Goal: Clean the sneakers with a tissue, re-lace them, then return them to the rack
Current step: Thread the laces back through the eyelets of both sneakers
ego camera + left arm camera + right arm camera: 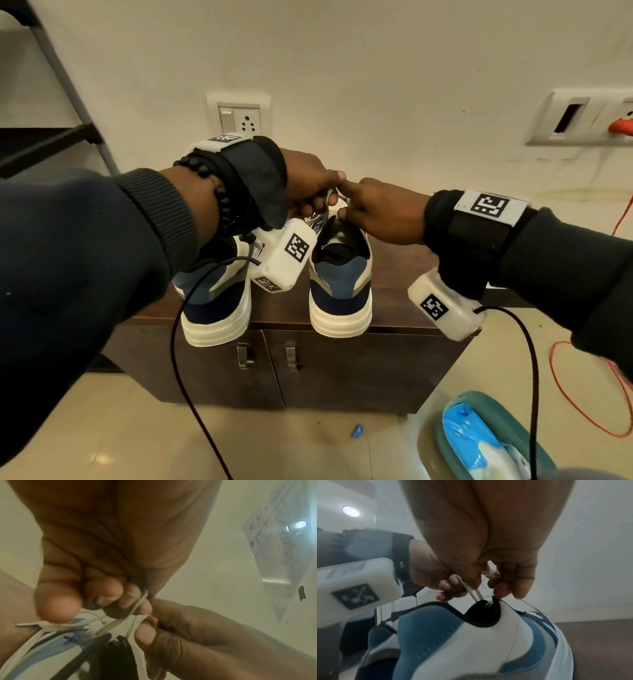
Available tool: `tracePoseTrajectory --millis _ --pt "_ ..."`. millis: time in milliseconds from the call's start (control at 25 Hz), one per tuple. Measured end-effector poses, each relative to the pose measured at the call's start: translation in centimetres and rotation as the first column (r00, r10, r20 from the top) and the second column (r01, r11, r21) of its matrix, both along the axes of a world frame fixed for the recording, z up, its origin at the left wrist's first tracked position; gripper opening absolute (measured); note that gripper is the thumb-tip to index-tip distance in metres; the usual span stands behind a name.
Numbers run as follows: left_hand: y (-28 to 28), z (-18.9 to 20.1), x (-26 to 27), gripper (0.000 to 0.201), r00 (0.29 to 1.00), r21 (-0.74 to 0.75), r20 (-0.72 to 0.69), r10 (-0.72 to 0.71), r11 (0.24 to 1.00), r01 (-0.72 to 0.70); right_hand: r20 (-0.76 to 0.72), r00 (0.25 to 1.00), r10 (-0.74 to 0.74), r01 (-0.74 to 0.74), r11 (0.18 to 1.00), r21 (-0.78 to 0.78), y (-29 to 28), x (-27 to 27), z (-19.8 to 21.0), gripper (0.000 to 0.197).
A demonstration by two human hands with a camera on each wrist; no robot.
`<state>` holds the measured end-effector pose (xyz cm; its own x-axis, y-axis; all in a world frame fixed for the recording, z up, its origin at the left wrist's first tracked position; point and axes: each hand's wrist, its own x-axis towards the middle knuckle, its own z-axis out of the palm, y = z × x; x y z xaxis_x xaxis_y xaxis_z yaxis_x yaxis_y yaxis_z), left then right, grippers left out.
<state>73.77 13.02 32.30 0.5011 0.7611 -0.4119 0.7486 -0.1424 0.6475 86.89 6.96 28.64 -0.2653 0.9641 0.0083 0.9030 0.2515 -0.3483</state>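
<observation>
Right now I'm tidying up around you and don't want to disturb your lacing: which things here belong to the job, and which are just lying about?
In use:
- right sneaker
- left sneaker
- white lace, pinched by left hand and right hand

Lying about:
- teal bin
- blue scrap
- orange cable

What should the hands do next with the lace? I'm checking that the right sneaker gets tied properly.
Probably draw the white lace snug. Left hand and right hand both pinch it above the right sneaker, which stands on the cabinet, and the strands look slack.
</observation>
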Motion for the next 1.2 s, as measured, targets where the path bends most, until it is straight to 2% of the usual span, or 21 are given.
tracePoseTrajectory --millis 80,120,200,280,360,400,480,560,640,720,800,840,880,920,960,1000,1040,1080,1120,1160,1200 --pt "0.2 0.0 -0.2 0.048 0.997 -0.003 0.004 -0.076 0.997 0.076 -0.23 0.972 -0.05 0.039 0.998 -0.056 0.3 0.5 0.0 0.025" --pt "0.3 0.1 -0.2 0.048 0.995 -0.007 -0.001 -0.1 0.995 0.1 -0.35 0.932 -0.089 0.055 0.993 -0.104 0.3 0.7 0.0 0.021" --pt "0.5 0.4 -0.2 0.048 0.991 0.033 -0.038 -0.126 0.991 0.127 -0.445 0.887 -0.126 0.068 0.987 -0.143 0.5 1.3 0.6 0.017" --pt "0.8 0.6 -0.5 0.047 0.978 0.131 -0.16 -0.136 0.979 0.158 -0.39 0.913 -0.122 0.06 0.984 -0.167 0.7 2.1 1.9 0.022" --pt "1.1 0.7 -0.8 0.047 0.913 0.232 -0.375 -0.16 0.937 0.26 -0.279 0.956 -0.092 0.031 0.977 -0.213 1.0 2.8 3.6 0.025" --pt "1.2 0.6 -0.9 0.047 0.862 0.261 -0.48 -0.165 0.911 0.32 -0.201 0.977 -0.067 0.018 0.972 -0.235 1.1 3.0 4.2 0.03" --pt "0.9 0.4 -0.9 0.042 0.765 0.3 -0.624 -0.159 0.856 0.422 0.068 0.998 -0.016 0.033 0.963 -0.266 1.4 3.1 4.9 0.043" --pt "0.8 0.1 -0.9 0.033 0.747 0.34 -0.643 -0.169 0.811 0.477 0.289 0.957 0.029 0.077 0.934 -0.348 1.9 3.1 4.8 0.05" --pt "1.0 0.2 -1.1 0.024 0.799 0.37 -0.57 -0.192 0.808 0.458 0.309 0.95 0.047 0.107 0.878 -0.466 2.0 3.1 4.2 0.051" --pt "1.4 0.3 -1.5 0.02 0.837 0.422 -0.508 -0.204 0.788 0.448 0.269 0.963 0.031 0.107 0.868 -0.484 2.0 3.7 4.0 0.05" --pt "1.9 0.3 -1.9 0.018 0.86 0.479 -0.473 -0.194 0.762 0.435 0.115 0.992 -0.054 0.093 0.925 -0.368 2.3 4.7 4.3 0.048" --pt "2.1 0.2 -2.1 0.018 0.881 0.494 -0.433 -0.189 0.768 0.408 -0.057 0.992 -0.11 0.091 0.957 -0.274 2.4 5.2 4.6 0.044" --pt "2.3 0.2 -2.1 0.019 0.906 0.491 -0.376 -0.194 0.788 0.372 -0.272 0.95 -0.155 0.108 0.978 -0.18 2.5 5.7 5.1 0.038" --pt "2.5 0.2 -2.2 0.021 0.926 0.478 -0.323 -0.197 0.81 0.339 -0.481 0.859 -0.176 0.145 0.984 -0.101 2.4 6.1 5.8 0.031" --pt "2.5 0.1 -2.2 0.024 0.937 0.459 -0.287 -0.198 0.83 0.316 -0.652 0.738 -0.176 0.186 0.981 -0.054 2.4 6.6 6.3 0.025" --pt "2.4 0.1 -2.1 0.026 0.943 0.444 -0.266 -0.201 0.843 0.305 -0.772 0.612 -0.17 0.222 0.974 -0.039 2.4 7.1 6.8 0.022" --pt "2.4 0.0 -2.1 0.028 0.945 0.433 -0.255 -0.207 0.849 0.303 -0.838 0.519 -0.168 0.259 0.965 -0.034 2.4 7.5 7.1 0.023" --pt "2.3 0.0 -2.0 0.029 0.942 0.429 -0.26 -0.212 0.849 0.309 -0.842 0.507 -0.182 0.311 0.95 -0.018 2.4 7.8 7.3 0.026" --pt "2.3 -0.1 -2.0 0.03 0.935 0.434 -0.286 -0.211 0.842 0.322 -0.772 0.593 -0.228 0.38 0.925 0.018 2.6 8.1 7.4 0.027" --pt "2.3 -0.2 -2.0 0.031 0.921 0.446 -0.335 -0.2 0.827 0.342 -0.588 0.746 -0.312 0.441 0.893 0.086 2.9 8.4 7.5 0.027" --pt "2.4 -0.3 -2.1 0.032 0.901 0.459 -0.396 -0.177 0.812 0.361 -0.276 0.872 -0.405 0.459 0.872 0.17 3.2 8.7 7.4 0.03"
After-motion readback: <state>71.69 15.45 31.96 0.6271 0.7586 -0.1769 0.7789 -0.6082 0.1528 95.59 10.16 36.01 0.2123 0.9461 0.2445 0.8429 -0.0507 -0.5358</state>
